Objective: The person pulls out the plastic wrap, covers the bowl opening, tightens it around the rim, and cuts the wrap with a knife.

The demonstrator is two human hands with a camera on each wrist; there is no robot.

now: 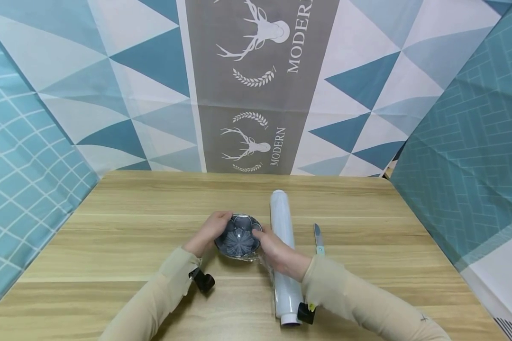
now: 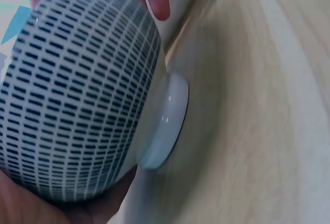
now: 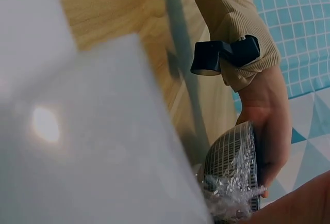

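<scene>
A bowl (image 1: 239, 238) with a dark blue patterned inside stands between both hands at mid-table. Its outside, patterned with rows of dark dashes, and its white foot (image 2: 165, 123) fill much of the left wrist view. My left hand (image 1: 210, 232) grips the left rim, and my right hand (image 1: 279, 248) holds the right rim with the thumb over the edge. Clear plastic wrap (image 3: 234, 182) clings, crumpled, to the bowl's side, and some hangs below the right hand. How far it covers the bowl's top is hard to tell.
Under the right wrist lies a long roll of plastic wrap (image 1: 282, 218), pointing away from me. To its right is a knife (image 1: 318, 237) with a light blue handle, partly hidden by the right sleeve. Patterned cloth (image 1: 153, 85) hangs behind the wooden table (image 1: 123, 227).
</scene>
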